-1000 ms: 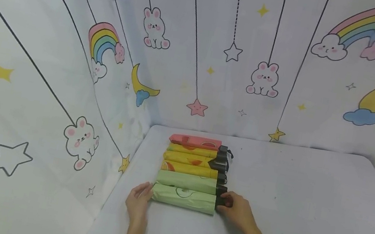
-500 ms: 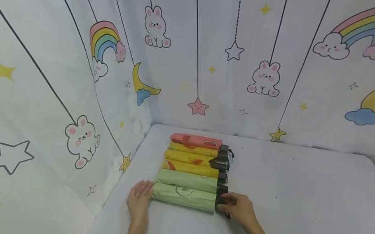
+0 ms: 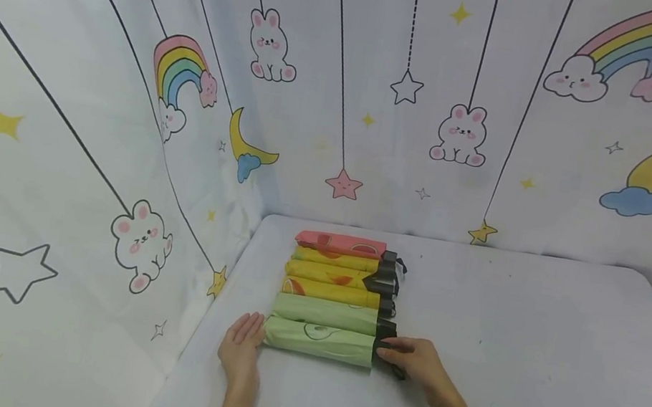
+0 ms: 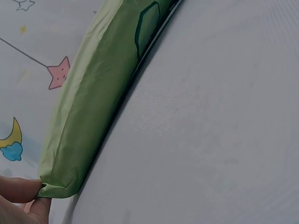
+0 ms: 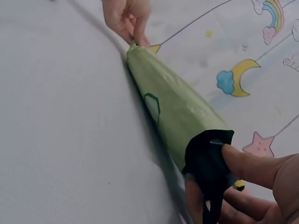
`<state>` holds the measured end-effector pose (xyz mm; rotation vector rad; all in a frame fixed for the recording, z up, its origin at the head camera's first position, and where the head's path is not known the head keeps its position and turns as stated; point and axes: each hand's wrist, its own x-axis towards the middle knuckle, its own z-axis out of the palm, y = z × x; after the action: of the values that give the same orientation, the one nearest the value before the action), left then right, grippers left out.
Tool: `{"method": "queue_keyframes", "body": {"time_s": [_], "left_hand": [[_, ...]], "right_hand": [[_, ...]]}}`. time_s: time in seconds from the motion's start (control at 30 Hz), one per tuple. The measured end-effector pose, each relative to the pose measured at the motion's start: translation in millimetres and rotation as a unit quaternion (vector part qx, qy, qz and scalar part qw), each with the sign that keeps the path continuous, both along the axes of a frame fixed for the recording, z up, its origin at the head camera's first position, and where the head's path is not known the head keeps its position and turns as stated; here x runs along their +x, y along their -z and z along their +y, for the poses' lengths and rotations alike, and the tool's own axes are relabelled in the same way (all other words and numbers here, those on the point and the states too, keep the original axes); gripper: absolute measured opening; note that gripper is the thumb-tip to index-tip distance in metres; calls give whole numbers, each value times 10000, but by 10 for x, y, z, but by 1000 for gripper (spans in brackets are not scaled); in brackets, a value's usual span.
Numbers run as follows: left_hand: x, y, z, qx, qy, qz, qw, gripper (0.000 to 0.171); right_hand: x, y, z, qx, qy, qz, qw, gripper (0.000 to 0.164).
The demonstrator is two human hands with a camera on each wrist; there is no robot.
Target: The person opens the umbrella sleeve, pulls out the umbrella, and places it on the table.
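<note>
A folded umbrella in a light green sleeve with an avocado print (image 3: 334,345) lies nearest the person, at the front of a row on the white table. At its left end my left hand (image 3: 241,348) pinches the corner of the sleeve (image 4: 60,189) between thumb and finger. My right hand (image 3: 418,367) grips the black handle (image 5: 210,161) at the other end, thumb on top and fingers beneath. A black wrist strap (image 5: 212,207) hangs from that handle. Directly behind lies a second light green umbrella (image 3: 323,313).
Farther back in the row are three yellow umbrellas (image 3: 330,292) and a red one (image 3: 341,243), handles all to the right. White cloth walls printed with rabbits, stars and rainbows (image 3: 647,53) stand behind and left of the white table (image 3: 537,343).
The front umbrella has shifted very slightly toward the row. My right fingers have rearranged on the handle, and its strap now shows below the hand. My left hand stays at the sleeve's end.
</note>
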<state>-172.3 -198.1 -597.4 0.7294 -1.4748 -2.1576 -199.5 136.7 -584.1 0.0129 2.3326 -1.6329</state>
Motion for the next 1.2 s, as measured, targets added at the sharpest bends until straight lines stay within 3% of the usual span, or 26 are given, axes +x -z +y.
{"method": "queue_keyframes", "body": {"time_s": [0.47,0.7,0.97,1.2], "left_hand": [[-6,16,-9,182,-50,1,9998,57],[7,-10,-9,205,-1,17,9998,56],[21,-14,-13,287,40,72,9996,56],[21,-16,-18,304,62,53,9995,55]], "right_hand": [[40,-8,11,-851,428,-544,9940,45],[60,-37,30,-967,415,-562,9929,45],[75,-64,69,-975,538,-658,9916,57],[90,-96,91,-1079,645,-715,9895,53]]}}
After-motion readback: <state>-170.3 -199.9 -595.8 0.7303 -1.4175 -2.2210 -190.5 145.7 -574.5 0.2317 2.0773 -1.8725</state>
